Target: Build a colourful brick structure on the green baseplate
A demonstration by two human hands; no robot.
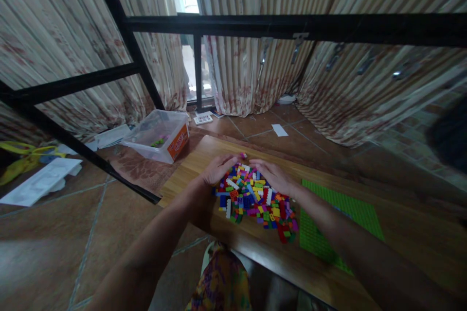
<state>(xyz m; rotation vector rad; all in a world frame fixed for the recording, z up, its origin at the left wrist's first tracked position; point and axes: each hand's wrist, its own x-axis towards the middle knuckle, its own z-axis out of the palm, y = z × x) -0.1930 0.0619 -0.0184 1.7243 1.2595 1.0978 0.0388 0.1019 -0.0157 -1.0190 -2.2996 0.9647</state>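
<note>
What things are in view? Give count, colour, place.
Table: one, brown, centre
Bricks: many, multicoloured, on table
Baseplate: one, green, on table
Tub: one, clear, left
Rug: one, reddish, by tub
Papers: several, white, floor
Panel: one, white, far left
Unclear item: one, yellow, far left
Frame: one, black, beyond table
Fittings: five, silvery, along frame
Curtains: several, striped beige, back
Trouser leg: one, patterned, below
Left hand, right hand: one each, bare, around bricks

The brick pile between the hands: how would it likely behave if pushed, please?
The brick pile would probably scatter rather than move as one, looking loosely jumbled. Mostly boxy, it seems likelier to slide than roll; the smooth-looking table may help.
</note>
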